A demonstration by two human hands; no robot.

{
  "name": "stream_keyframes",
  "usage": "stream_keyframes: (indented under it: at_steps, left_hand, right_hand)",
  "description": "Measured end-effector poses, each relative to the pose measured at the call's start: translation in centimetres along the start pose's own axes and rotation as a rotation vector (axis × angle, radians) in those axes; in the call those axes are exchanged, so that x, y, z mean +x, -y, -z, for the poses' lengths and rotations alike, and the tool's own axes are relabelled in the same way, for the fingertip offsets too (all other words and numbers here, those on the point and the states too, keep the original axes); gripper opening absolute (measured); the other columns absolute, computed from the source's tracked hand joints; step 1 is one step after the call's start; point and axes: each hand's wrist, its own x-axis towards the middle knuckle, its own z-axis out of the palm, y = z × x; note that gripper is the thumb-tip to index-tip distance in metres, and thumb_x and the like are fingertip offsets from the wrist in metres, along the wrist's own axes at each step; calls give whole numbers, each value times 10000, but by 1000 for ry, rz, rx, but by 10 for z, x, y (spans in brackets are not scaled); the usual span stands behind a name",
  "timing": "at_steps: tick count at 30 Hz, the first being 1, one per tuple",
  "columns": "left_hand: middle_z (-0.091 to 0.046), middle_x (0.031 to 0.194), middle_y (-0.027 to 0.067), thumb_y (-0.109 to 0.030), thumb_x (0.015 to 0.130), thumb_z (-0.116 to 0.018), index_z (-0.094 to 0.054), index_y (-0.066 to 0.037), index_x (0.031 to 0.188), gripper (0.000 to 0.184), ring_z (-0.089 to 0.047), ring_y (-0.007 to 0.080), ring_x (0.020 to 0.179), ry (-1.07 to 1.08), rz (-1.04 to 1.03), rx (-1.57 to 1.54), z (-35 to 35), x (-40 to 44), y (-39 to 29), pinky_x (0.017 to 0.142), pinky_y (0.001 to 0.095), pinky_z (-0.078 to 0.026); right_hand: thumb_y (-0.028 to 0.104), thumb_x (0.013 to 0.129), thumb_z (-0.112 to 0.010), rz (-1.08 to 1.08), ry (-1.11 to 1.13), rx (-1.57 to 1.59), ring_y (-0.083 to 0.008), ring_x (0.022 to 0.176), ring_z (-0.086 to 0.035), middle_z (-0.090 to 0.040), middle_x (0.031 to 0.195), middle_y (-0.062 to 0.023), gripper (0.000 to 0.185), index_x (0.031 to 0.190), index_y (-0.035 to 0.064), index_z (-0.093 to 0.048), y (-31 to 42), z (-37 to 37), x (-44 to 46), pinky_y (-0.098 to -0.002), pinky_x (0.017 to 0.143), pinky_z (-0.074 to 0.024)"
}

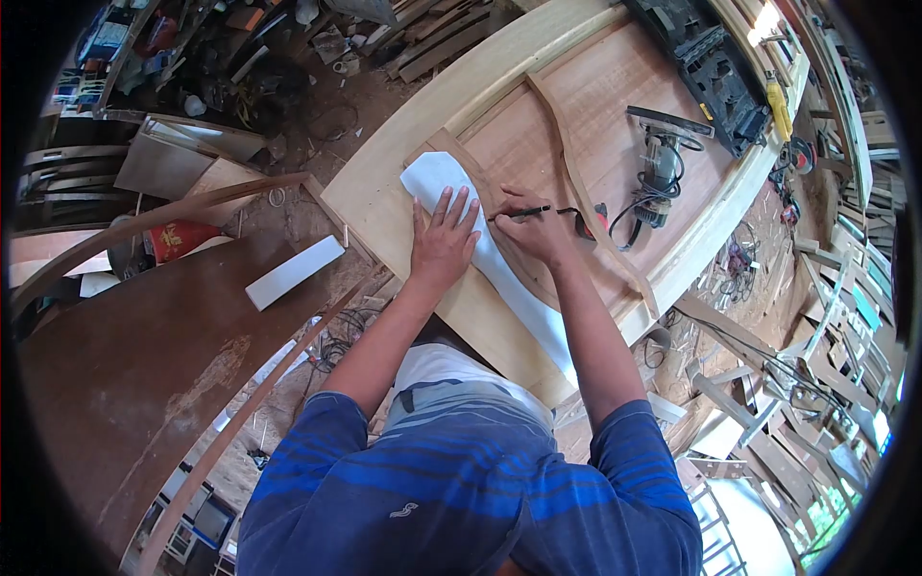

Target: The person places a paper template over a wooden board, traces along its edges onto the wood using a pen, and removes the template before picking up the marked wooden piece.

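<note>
A long white curved template (514, 288) lies over a brown wooden board (523, 257) on the workbench. My left hand (445, 235) is spread flat on the template's upper part, fingers apart, pressing on it. Just to the right, my right hand (531, 228) is closed around a dark pen (536, 210). Its tip is at or close to the template's right edge; exact contact is too small to tell. A thin curved wooden strip (569, 158) lies right of my right hand. Close to that strip is a small red and black object (595, 219), partly hidden.
A corded power tool (661, 173) rests on the recessed panel, near an open black case (706, 72). A yellow-handled tool (778, 108) sits at the right edge. On the left, a brown panel (134, 384) carries a white block (295, 273). Scrap wood covers the floor.
</note>
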Motion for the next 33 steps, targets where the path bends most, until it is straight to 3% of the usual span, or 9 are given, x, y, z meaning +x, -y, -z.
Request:
stream_keyframes:
  at_steps: [3,6,9,12,27,30,33]
  left_hand:
    - [-404,1668,55,-391,1000,-627,-542,-183,1519,566,-306,261,1577,11,2,-4,0,0,0,1243,701,-148]
    - [-405,1668,55,-389,999,-629,-543,-185,1518,564,-306,261,1577,18,7,0,0,0,0,1243,699,-149]
    - [-404,1669,54,-388,998,-630,-537,-185,1521,569,-306,260,1577,24,10,-6,0,0,0,1246,695,-145]
    - [-401,1669,54,-383,996,-634,-531,-186,1524,573,-306,264,1577,24,11,-8,-1,0,0,1247,693,-147]
    - [-323,1706,78,-462,935,-695,-449,-140,1583,765,-217,300,1605,72,87,-35,6,-3,-16,1247,708,-111]
    - [-297,1720,73,-488,933,-687,-422,-146,1602,797,-196,302,1612,82,100,-7,5,-4,-18,1245,715,-94]
    - [-275,1729,72,-505,930,-684,-402,-147,1614,822,-175,299,1618,120,115,-15,10,-3,-20,1240,725,-86]
  right_hand:
    - [151,853,-734,-23,-148,65,-314,1254,-669,-792,1021,-104,152,958,78,-816,-2,-8,2,-418,1061,-535]
    - [156,861,-735,-14,-160,67,-319,1253,-669,-792,1017,-110,149,956,75,-816,-1,-9,2,-418,1056,-536]
    - [154,868,-732,7,-31,36,-321,1251,-671,-792,1016,-110,154,970,72,-814,-4,-3,-1,-415,1056,-535]
    - [148,852,-736,-34,-113,123,-322,1251,-671,-795,1010,-98,155,964,71,-813,5,-3,-1,-412,1066,-530]
    - [146,822,-721,1,33,49,-324,1289,-644,-793,992,-80,165,940,78,-815,-9,-1,-18,-404,1108,-505]
    - [138,823,-717,-11,-97,122,-331,1275,-653,-793,962,-85,172,949,72,-813,-5,-6,-17,-408,1115,-503]
    - [133,825,-713,29,35,42,-330,1268,-657,-793,952,-88,174,955,74,-812,-9,0,-18,-410,1124,-498]
